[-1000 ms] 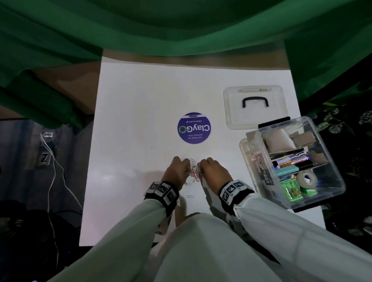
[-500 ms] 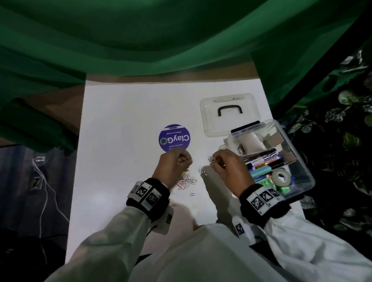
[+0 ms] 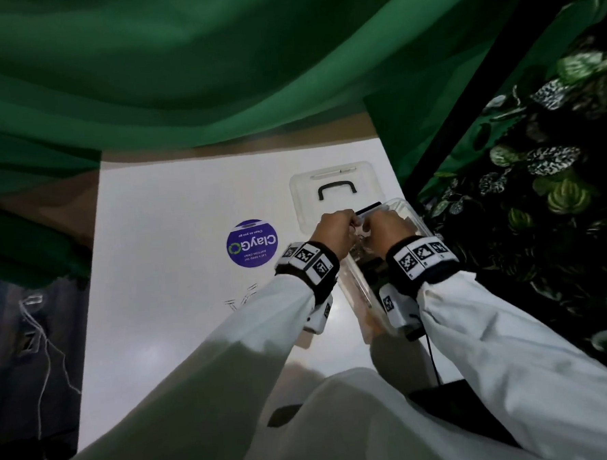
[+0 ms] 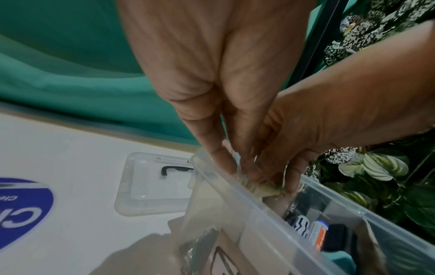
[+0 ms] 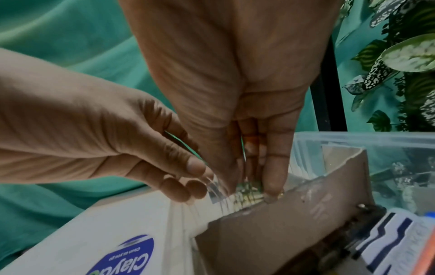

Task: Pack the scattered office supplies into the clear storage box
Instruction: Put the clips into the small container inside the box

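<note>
The clear storage box (image 3: 356,290) stands at the table's right edge, with markers (image 4: 318,234) and a cardboard piece (image 5: 282,232) inside. My left hand (image 3: 334,231) and right hand (image 3: 384,230) meet over its far left corner, fingers pointing down. Both pinch a bunch of paper clips (image 5: 247,194), which is blurred at the fingertips just above the box's rim (image 4: 259,204). In the right wrist view my left hand (image 5: 188,186) comes in from the left beside my right hand (image 5: 252,186). A few loose paper clips (image 3: 240,299) lie on the white table, left of my left sleeve.
The box's clear lid (image 3: 328,192) with a black handle lies flat behind the box. A round purple sticker (image 3: 252,242) marks the middle of the white table (image 3: 162,274). Green cloth hangs behind, leafy plants stand to the right, and a black device (image 3: 451,402) lies by my right sleeve.
Both hands lifted the paper clips off the table and carried them right and away, to above the box's far left corner. A few clips stayed behind on the table.
</note>
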### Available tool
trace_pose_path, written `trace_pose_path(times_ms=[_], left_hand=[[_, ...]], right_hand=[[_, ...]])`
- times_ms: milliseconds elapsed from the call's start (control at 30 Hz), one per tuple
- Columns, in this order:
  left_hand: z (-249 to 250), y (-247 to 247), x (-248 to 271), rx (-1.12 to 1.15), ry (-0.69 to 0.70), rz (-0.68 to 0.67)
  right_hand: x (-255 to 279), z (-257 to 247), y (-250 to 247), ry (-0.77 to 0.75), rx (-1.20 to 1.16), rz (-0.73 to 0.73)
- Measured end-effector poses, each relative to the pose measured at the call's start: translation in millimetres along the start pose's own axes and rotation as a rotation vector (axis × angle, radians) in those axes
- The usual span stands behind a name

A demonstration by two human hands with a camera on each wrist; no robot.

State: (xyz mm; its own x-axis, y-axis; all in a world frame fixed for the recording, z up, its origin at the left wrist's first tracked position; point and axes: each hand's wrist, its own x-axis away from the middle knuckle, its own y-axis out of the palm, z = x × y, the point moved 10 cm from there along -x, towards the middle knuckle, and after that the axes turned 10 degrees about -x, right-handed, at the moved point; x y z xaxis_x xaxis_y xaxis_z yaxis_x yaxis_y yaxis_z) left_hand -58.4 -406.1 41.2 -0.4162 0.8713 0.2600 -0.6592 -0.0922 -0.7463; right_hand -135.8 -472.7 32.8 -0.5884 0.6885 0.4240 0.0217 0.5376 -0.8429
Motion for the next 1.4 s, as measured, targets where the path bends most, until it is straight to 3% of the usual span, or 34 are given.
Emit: trace_pose_path(times_ms=[100, 200, 300, 400, 467, 533, 700, 833, 1000, 1233, 1400], left_hand=[[-11, -13, 8, 0.04, 0.036, 0.047], [-70, -25, 30, 0.019, -0.057, 0.12], [-166, -5, 66, -0.133, -0.238, -0.037], [-245, 14, 120, -0.351, -0.411, -0.245], [-266, 20, 151, -0.424, -0.446, -0.286], [-267, 29, 164, -0.469, -0.391, -0.27], [-246, 45, 156, -0.344, -0.252, -0.143], [-246, 40, 146, -0.22, -0.263, -0.109], [-237, 36, 133, -0.261, -0.242, -0.099], [-237, 28, 128, -0.23, -0.27, -0.112], [-220, 9, 133, -0.041, -0.23, -0.081]], right_hand=[[13, -9, -14, -0.096, -0.079, 0.153], [48, -44, -19, -0.303, -0.267, 0.293], [73, -82, 43, -0.385, -0.302, 0.075], [75, -85, 133, -0.285, -0.185, -0.206], [72, -73, 178, -0.206, -0.104, -0.325], [69, -70, 200, -0.18, -0.045, -0.343], [61, -110, 224, -0.299, 0.001, -0.292], [58, -134, 229, -0.348, 0.015, -0.234], [59, -138, 230, -0.361, -0.036, -0.188], [57, -116, 206, -0.346, -0.192, -0.192], [60, -101, 153, -0.355, -0.433, -0.11]])
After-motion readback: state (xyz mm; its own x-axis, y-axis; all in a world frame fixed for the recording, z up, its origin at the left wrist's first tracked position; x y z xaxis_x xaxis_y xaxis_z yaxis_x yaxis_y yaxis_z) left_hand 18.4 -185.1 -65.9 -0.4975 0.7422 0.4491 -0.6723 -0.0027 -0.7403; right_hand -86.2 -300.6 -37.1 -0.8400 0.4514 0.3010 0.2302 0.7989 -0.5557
